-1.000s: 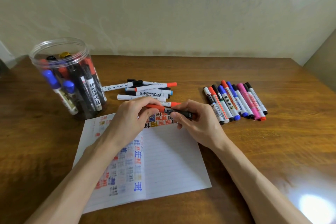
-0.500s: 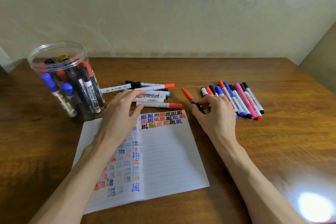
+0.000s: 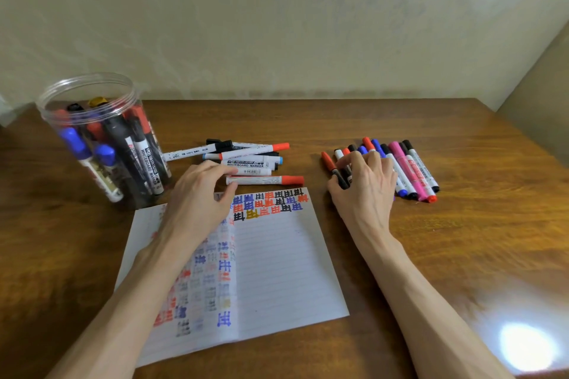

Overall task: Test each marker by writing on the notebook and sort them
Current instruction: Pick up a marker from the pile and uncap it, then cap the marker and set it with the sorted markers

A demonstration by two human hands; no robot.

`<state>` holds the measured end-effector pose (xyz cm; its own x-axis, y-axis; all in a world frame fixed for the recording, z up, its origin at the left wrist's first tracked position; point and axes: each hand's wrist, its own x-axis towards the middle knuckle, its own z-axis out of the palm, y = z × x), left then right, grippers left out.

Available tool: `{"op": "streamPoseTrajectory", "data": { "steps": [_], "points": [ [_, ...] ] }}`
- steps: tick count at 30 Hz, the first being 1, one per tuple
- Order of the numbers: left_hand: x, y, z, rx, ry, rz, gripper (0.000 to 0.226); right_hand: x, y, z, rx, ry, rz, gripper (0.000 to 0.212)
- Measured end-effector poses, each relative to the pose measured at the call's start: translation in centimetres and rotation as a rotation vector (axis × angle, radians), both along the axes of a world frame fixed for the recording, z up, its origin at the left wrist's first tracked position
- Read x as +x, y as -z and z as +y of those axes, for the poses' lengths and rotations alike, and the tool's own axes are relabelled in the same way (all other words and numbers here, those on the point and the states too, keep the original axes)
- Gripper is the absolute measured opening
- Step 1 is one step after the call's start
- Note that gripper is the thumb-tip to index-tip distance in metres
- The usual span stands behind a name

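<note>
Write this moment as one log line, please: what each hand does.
left hand: open, at notebook top edge | right hand: pinches red-capped marker at sorted row left end | jar: holds markers

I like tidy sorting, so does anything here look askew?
The middle pile is jumbled, markers crossing, unlike the neat right row. The notebook shows faded ink on its left page, seemingly bled through.

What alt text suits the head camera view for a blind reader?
A person's right hand holds a red-capped marker beside a row of sorted markers; the left hand lies over an open notebook, near a jar of markers.
</note>
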<state>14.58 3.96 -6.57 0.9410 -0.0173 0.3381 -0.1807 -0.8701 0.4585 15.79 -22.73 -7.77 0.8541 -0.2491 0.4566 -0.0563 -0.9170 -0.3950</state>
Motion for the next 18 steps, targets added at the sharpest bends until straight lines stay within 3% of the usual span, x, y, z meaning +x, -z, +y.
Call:
{"op": "streamPoseTrajectory", "data": {
  "steps": [9,18],
  "points": [
    [0.04,-0.22,-0.42,-0.033,0.004,0.126,0.021,-0.14,0.21,0.42,0.008,-0.047,0.002,0.027],
    [-0.81,-0.63,-0.58,-0.185,0.048,-0.104,0.021,-0.02,-0.17,-0.13,-0.052,0.027,-0.066,0.010]
  ]
}}
